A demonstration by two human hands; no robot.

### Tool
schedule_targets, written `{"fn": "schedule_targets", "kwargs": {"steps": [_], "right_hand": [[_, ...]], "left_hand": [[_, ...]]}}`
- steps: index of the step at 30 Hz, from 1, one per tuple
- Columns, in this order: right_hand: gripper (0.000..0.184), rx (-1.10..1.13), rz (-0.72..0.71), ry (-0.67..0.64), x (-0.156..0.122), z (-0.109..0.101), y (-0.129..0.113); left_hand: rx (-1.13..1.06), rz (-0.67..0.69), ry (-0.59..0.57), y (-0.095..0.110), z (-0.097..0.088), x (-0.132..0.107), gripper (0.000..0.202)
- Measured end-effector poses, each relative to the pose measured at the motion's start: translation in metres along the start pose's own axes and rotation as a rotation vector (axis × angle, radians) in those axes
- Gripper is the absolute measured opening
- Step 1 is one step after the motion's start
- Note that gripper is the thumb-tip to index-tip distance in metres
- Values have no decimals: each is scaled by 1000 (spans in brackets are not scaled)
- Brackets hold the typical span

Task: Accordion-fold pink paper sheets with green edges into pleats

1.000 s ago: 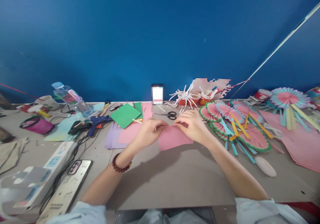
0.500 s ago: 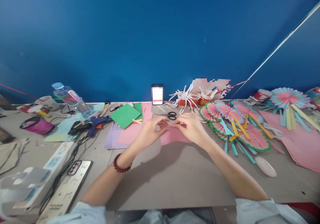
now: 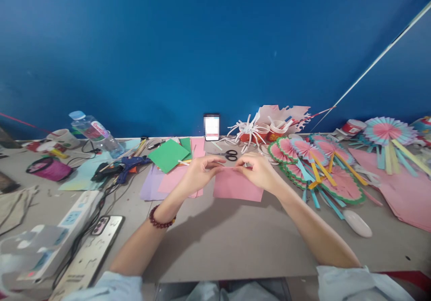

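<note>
- Left hand [image 3: 196,174]: thumb and fingers pinching the far edge of the pink sheet [image 3: 238,188], toward its left end. Bracelet [image 3: 161,218] of dark beads on that wrist.
- Right hand [image 3: 258,170]: same far edge pinched between thumb and fingers, toward the right. Small gap between the two hands.
- Pink sheet: at the middle of the table [image 3: 235,247], its broad face spreading toward the near side below the fingers. Cannot tell whether its near edge touches the tabletop.
- Scissors [image 3: 230,155]: just beyond the hands, handles to the right, lying flat.
- Phone [image 3: 212,128]: far side, upright near the blue wall [image 3: 215,45], screen lit but blurred out.
- Left of the hands: green paper [image 3: 169,155] over other coloured sheets; lilac paper [image 3: 150,186] under pink.
- Farther left: blue glue gun [image 3: 129,165], tilted bottle [image 3: 97,133], purple pouch [image 3: 50,168].
- Near left: power strip [image 3: 72,222], patterned phone case [image 3: 92,252] beside its cables.
- Far right: white strips [image 3: 249,128] fanning out of red cups.
- Right: pleated fans [image 3: 340,182] overlapping, yellow and blue tails; white mouse [image 3: 358,224] nearer; pink stack [image 3: 404,198] at the edge of view.
</note>
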State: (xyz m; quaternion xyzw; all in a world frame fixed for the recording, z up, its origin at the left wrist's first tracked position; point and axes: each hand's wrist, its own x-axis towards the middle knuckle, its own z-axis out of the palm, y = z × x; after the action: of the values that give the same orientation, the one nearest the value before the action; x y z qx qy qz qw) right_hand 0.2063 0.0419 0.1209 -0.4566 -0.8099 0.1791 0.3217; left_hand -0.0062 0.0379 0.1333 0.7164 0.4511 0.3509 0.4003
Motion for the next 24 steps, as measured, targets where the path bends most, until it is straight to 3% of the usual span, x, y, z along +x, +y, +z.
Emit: {"fn": "schedule_targets", "kwargs": {"steps": [10,17,24], "right_hand": [[12,65,87,-50,1,2,3],[10,139,103,-93,1,3,-3],[16,232,151,-137,3,3,-8]], "left_hand": [[5,-12,2,-5,3,0,14],[-14,-11,80,-8,8,-4,19],[-27,-27,-15,2,10,-7,23]]}}
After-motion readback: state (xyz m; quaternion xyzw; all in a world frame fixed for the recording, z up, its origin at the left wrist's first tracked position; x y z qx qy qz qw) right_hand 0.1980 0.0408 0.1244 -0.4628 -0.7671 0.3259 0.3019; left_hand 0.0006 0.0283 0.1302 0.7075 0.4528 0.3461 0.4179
